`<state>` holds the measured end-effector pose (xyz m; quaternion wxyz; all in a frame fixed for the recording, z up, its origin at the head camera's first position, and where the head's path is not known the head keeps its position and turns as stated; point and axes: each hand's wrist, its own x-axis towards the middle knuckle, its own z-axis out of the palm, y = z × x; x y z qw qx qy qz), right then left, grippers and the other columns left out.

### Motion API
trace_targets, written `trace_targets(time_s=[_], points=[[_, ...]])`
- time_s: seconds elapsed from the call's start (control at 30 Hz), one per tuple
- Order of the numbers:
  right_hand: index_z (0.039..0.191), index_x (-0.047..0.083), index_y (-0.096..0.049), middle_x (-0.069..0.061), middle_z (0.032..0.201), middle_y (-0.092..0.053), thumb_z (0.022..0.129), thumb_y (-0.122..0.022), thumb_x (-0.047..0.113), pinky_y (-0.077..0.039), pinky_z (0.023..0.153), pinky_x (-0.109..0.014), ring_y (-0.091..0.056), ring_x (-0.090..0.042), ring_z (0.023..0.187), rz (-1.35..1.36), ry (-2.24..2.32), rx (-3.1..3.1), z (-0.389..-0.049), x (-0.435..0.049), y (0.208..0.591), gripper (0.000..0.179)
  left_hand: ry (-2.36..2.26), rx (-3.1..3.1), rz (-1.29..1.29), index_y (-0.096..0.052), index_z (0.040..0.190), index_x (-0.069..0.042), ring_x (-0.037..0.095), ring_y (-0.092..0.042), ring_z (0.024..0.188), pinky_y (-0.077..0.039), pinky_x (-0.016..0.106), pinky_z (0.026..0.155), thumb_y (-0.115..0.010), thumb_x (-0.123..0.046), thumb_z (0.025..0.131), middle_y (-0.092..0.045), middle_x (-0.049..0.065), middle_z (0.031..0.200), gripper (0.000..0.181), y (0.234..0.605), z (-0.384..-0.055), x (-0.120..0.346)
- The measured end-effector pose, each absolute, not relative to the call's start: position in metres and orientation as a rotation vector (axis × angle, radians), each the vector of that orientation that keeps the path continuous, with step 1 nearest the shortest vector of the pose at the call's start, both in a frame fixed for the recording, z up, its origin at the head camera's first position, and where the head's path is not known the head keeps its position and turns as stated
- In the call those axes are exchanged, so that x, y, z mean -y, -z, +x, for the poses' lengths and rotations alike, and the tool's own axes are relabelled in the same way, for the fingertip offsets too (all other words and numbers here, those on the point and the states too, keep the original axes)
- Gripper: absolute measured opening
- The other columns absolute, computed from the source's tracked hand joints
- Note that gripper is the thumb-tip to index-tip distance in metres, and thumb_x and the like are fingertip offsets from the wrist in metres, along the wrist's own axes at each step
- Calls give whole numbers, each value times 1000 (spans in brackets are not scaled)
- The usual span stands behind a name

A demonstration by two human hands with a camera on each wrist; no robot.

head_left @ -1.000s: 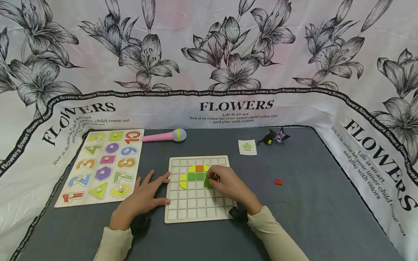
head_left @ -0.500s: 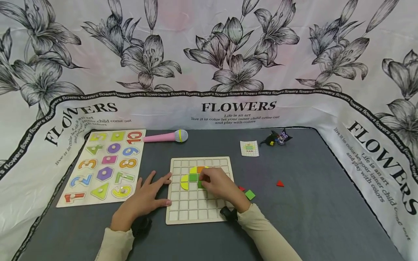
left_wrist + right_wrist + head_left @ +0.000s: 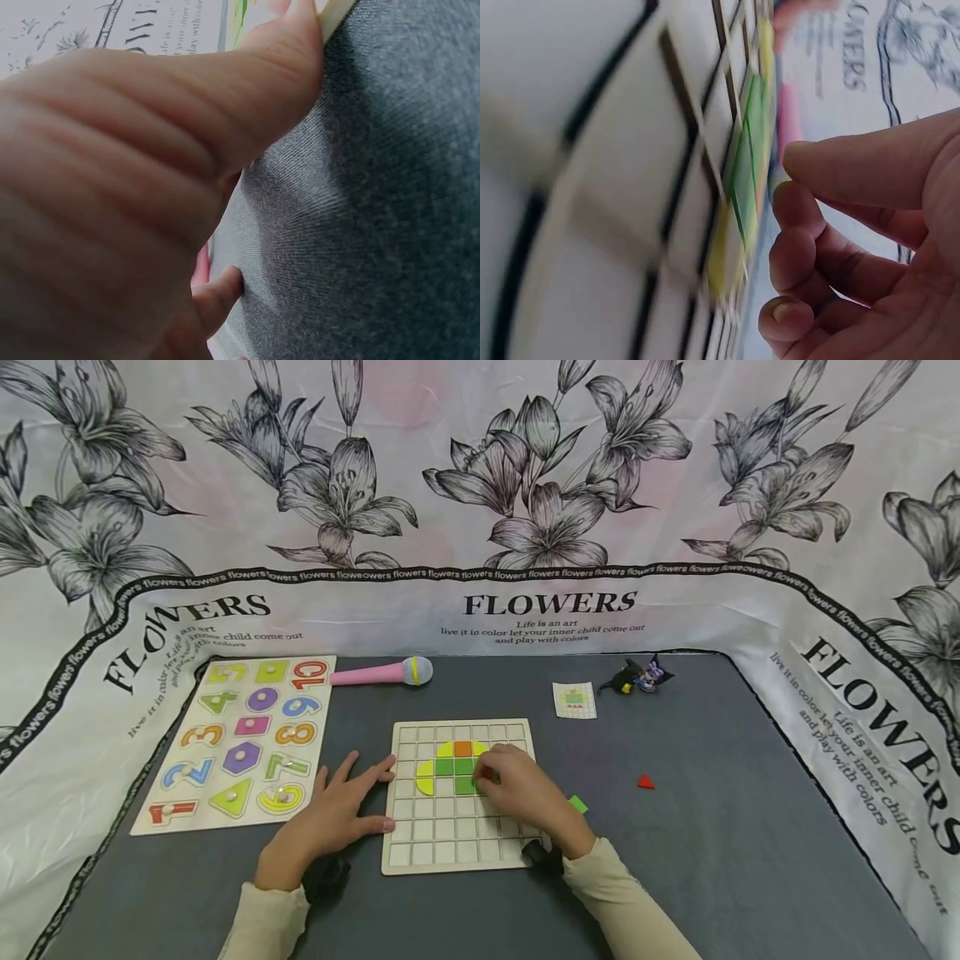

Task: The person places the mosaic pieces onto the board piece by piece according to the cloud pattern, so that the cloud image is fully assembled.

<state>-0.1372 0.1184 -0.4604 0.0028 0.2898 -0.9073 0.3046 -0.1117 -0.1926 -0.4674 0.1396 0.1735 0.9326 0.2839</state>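
Note:
A wooden grid board (image 3: 435,856) lies on the dark table with colored tiles in its cells: yellow curved pieces (image 3: 425,777), an orange square (image 3: 462,749) and several green squares (image 3: 444,767). The lowest green square (image 3: 464,785) sits in a cell just left of my right fingertips. My right hand (image 3: 521,787) hovers over the board with curled fingers. In the right wrist view its thumb meets the index fingertip (image 3: 799,201), and nothing shows between them. My left hand (image 3: 330,810) lies spread on the table, its thumb and fingertips at the board's left edge.
A number-and-shape puzzle board (image 3: 240,743) lies at left, a pink toy microphone (image 3: 382,673) behind. A pattern card (image 3: 574,700) and a small dark toy (image 3: 637,677) are at back right. Right of the board are a red triangle (image 3: 646,782) and a loose green tile (image 3: 577,804).
My right hand first moved left with the green square, then drew back right. The green square now lies one cell further left on the board. My left hand stays at the board's edge.

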Motion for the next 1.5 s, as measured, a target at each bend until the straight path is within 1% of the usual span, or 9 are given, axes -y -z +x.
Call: trace_targets(time_s=[0.23, 0.4, 0.53, 0.63, 0.83, 1.03, 1.17, 1.3, 1.5], points=[[100, 7, -77, 6, 92, -63, 96, -77, 0, -54, 70, -32, -58, -12, 81, 699, -1039, 2855, -114, -177, 456, 8, -827, -2675, 492, -38, 167, -12, 57, -11, 158, 2, 80, 118, -86, -38, 92, -56, 10, 157, 93, 469, -109, 195], [110, 9, -77, 3, 100, -62, 95, -81, 4, -51, 72, -34, -56, -13, 84, 560, -1025, 3004, -99, -212, 452, 16, -846, -2680, 515, -38, 167, -11, 57, -11, 158, 2, 80, 118, -86, -38, 92, -58, 9, 155, 92, 470, -109, 197], [116, 7, -74, -2, 107, -60, 93, -83, 7, -51, 74, -39, -54, -16, 87, 581, -997, 3128, -94, -225, 451, 25, -826, -2686, 492, -39, 166, -11, 57, -13, 157, 1, 81, 117, -87, -38, 91, -57, 10, 156, 93, 471, -107, 198], [114, 7, -73, -2, 105, -57, 92, -85, 7, -50, 74, -38, -53, -16, 86, 609, -996, 3159, -93, -229, 454, 25, -811, -2682, 471, -40, 167, -12, 57, -13, 157, 1, 81, 117, -87, -39, 91, -55, 12, 157, 93, 471, -104, 197], [100, 11, -65, 2, 92, -52, 90, -85, 5, -45, 67, -33, -50, -14, 80, 608, -1011, 3128, -95, -233, 462, 23, -816, -2680, 460, -40, 166, -13, 56, -14, 157, 0, 81, 118, -87, -39, 90, -55, 11, 157, 93, 470, -103, 196], [94, 12, -59, 5, 80, -54, 92, -83, 3, -43, 61, -31, -50, -10, 70, 593, -1071, 3082, -100, -232, 462, 25, -809, -2673, 453, -40, 167, -12, 56, -12, 158, 2, 80, 118, -87, -38, 91, -56, 10, 157, 93, 472, -103, 198], [93, 11, -64, 6, 82, -60, 96, -78, 0, -47, 62, -31, -53, -10, 71, 563, -1094, 3022, -106, -226, 451, 18, -812, -2684, 467, -40, 167, -12, 56, -13, 158, 1, 80, 118, -87, -38, 91, -55, 10, 157, 93, 471, -105, 198], [98, 8, -67, 5, 86, -65, 99, -74, 0, -50, 65, -31, -57, -10, 73, 602, -1130, 2966, -114, -216, 441, 11, -821, -2695, 491, -40, 166, -12, 56, -14, 157, 1, 81, 118, -87, -38, 91, -56, 11, 157, 92, 470, -108, 194], [104, 6, -67, 1, 89, -65, 102, -69, -2, -50, 64, -31, -56, -10, 73, 740, -1238, 2893, -128, -195, 437, 8, -825, -2696, 484, -40, 167, -13, 55, -13, 158, 2, 80, 118, -87, -39, 91, -55, 11, 158, 93, 471, -110, 192]])
